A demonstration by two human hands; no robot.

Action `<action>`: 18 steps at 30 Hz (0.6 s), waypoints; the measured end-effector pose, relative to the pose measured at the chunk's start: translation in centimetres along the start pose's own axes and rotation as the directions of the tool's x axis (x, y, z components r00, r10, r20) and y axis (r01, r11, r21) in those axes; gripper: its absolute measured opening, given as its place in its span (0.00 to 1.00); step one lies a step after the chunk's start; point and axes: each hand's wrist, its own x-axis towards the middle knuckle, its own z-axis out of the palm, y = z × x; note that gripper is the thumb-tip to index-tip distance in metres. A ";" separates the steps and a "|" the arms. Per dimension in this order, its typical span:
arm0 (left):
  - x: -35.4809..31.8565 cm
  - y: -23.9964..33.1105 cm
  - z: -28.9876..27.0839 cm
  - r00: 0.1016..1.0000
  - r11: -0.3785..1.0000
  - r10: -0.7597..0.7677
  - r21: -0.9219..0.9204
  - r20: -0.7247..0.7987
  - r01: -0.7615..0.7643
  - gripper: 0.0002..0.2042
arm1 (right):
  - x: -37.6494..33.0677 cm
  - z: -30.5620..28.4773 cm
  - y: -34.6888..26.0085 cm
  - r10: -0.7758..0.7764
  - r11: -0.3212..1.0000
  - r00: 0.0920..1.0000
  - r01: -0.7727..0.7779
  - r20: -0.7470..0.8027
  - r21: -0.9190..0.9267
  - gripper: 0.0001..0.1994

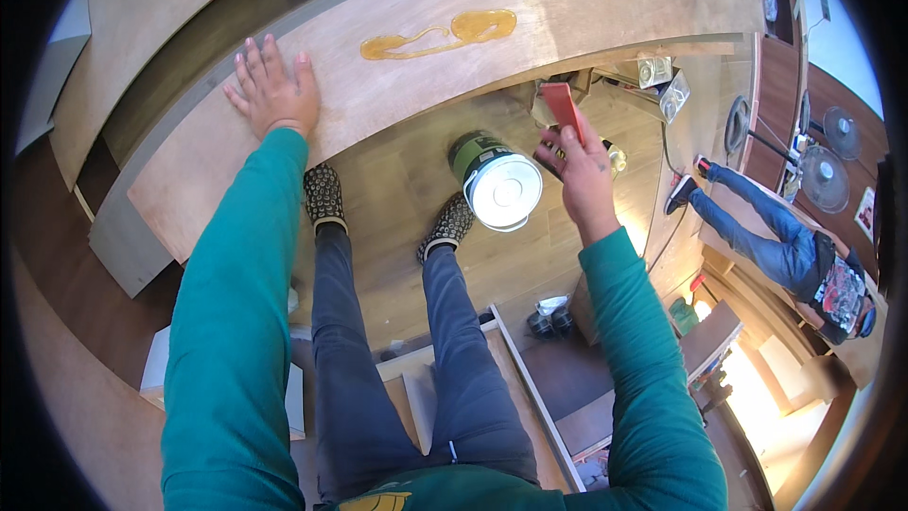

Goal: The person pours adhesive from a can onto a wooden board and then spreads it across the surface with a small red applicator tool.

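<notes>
Two hands: left hand (271, 95) flat, fingers spread on plywood board (586, 9); right hand (579, 170) gripping red scraper (562, 108).

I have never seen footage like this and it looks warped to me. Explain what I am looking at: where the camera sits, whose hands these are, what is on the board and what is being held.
There is one picture, taken by a wide fisheye camera on a person's head, looking down; that is why straight edges bend. The green sleeves coming in from the bottom are that person's own arms, with their legs and patterned shoes below. The left hand lies flat, fingers spread, on a long wooden board. On the board is a smear of amber glue. The right hand holds a flat red scraper-like piece above the floor. A green tub with a white lid is on the floor beside the feet. Another person is at the right edge.
</notes>
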 end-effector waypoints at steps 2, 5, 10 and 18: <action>0.0 -0.3 0.2 1.000 1.000 0.000 0.015 -0.014 0.000 0.34 | 2.6 -0.8 -0.5 -0.155 0.976 0.987 0.160 0.043 -0.151 0.22; 0.1 0.3 0.1 1.000 1.000 0.006 0.007 -0.012 -0.006 0.34 | 6.9 -2.7 -1.4 -0.660 0.432 0.685 0.682 0.308 -0.590 0.23; 0.0 0.0 0.0 1.000 1.000 0.007 -0.003 -0.018 -0.007 0.33 | 11.4 -2.9 -2.9 -0.543 0.112 0.652 0.680 0.529 -0.724 0.30; 0.0 -0.2 0.3 0.999 1.000 0.001 0.011 -0.036 -0.001 0.33 | 15.4 -0.4 -5.4 -0.328 -0.185 0.544 0.765 0.772 -0.617 0.32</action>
